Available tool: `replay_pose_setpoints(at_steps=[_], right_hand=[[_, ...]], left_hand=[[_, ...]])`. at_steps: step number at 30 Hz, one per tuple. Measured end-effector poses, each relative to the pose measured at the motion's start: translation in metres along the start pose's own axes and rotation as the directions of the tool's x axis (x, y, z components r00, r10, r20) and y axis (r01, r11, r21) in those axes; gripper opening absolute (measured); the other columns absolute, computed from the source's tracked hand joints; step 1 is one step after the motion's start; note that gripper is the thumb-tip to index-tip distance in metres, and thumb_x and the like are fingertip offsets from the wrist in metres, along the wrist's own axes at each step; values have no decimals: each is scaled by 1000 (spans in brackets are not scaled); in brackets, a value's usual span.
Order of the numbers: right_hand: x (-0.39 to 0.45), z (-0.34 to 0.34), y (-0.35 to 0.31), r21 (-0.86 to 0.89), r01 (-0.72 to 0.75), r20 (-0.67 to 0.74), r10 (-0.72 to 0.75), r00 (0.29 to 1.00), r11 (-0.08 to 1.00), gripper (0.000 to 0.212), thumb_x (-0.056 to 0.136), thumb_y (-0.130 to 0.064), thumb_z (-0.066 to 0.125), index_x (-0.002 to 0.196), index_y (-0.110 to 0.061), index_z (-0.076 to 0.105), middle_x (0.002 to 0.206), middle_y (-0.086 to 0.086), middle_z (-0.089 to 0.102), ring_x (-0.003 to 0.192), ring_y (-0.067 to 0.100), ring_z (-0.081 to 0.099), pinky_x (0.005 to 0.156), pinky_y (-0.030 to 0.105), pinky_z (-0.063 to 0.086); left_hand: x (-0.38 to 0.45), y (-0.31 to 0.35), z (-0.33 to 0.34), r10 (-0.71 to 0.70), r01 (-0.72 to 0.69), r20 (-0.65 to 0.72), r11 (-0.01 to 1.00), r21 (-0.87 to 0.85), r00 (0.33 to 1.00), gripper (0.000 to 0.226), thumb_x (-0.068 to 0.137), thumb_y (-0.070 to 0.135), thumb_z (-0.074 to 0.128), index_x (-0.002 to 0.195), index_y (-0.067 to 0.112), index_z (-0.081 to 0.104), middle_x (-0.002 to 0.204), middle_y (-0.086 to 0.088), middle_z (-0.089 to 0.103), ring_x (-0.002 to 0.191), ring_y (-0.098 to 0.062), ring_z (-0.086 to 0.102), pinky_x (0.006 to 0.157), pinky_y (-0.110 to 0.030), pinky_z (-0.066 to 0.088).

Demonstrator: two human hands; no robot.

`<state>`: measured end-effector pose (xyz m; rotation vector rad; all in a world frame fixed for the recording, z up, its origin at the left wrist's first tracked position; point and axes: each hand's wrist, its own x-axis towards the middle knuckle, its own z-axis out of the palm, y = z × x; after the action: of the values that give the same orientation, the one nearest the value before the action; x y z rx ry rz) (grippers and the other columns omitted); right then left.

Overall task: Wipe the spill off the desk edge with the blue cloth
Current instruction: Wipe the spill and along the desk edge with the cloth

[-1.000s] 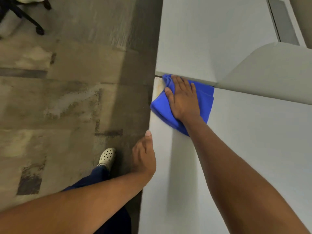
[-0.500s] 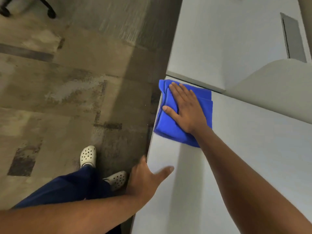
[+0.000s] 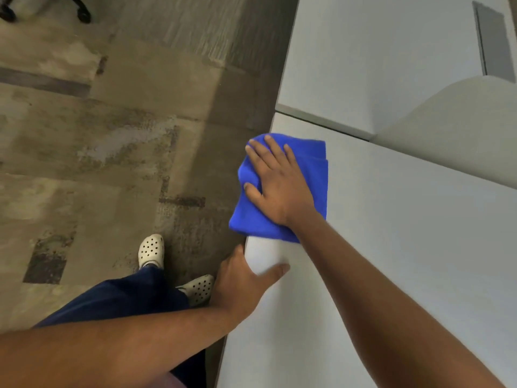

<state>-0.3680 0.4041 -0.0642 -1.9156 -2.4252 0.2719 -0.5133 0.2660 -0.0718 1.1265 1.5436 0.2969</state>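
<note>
On the far left, one black chair wheel (image 3: 83, 15) stands on the brown patchy carpet (image 3: 117, 130). Nearer, two white shoes with holes (image 3: 151, 251) stand on the carpet below dark blue trousers (image 3: 120, 301).

Next comes the left hand (image 3: 242, 284). It holds the near left edge of the pale bench (image 3: 405, 247). The thumb lies flat on top and the other fingers curl down over the side, so they are closed around the edge.

Just beyond it is the blue cloth (image 3: 253, 219). It is folded and lies on the left edge of the bench, with its left side hanging a little past the edge. The right hand (image 3: 278, 186) lies flat on top of the cloth. Its fingers (image 3: 272, 148) are open and spread, pressing down and not gripping.

To the right, a second pale top (image 3: 377, 57) meets the bench at a seam beyond the cloth. A grey panel (image 3: 492, 43) sits in it far right, and a rounded pale divider (image 3: 453, 130) stands nearer.
</note>
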Motion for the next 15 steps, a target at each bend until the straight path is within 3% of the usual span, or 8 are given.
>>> replay_pose_setpoints(at_steps=[3,6,11,15], right_hand=[[-6,3,3,25,5,-20,-5,1000,1000,78,96,-60,41,164,-22,32,173,-4,31,164,20,15,133,50,8],[18,-2,16,22,-17,-22,17,1000,1000,76,94,-62,43,160,-24,41,169,-3,38,163,22,20,133,51,11],[62,-14,34,-8,-146,-53,146,988,989,73,89,-63,40,151,-25,51,163,-3,45,155,27,35,129,52,20],[49,-8,20,-19,-227,-61,226,972,974,74,99,-55,36,165,-22,30,175,2,25,163,30,19,132,53,12]], left_hand=[[0,-3,1,0,0,-6,1000,7,1000,76,66,70,85,125,33,54,112,17,66,97,-7,62,80,-26,51],[1,-7,4,5,-5,-2,1000,11,1000,79,66,74,83,125,32,53,113,17,67,96,-6,65,77,-24,55],[-2,-2,1,2,-2,5,999,47,1000,79,67,79,77,125,34,48,111,21,56,91,-1,57,63,-11,43],[-1,-2,3,-10,9,11,998,63,1000,77,63,82,75,120,38,47,109,20,57,95,-7,61,69,-20,55]])
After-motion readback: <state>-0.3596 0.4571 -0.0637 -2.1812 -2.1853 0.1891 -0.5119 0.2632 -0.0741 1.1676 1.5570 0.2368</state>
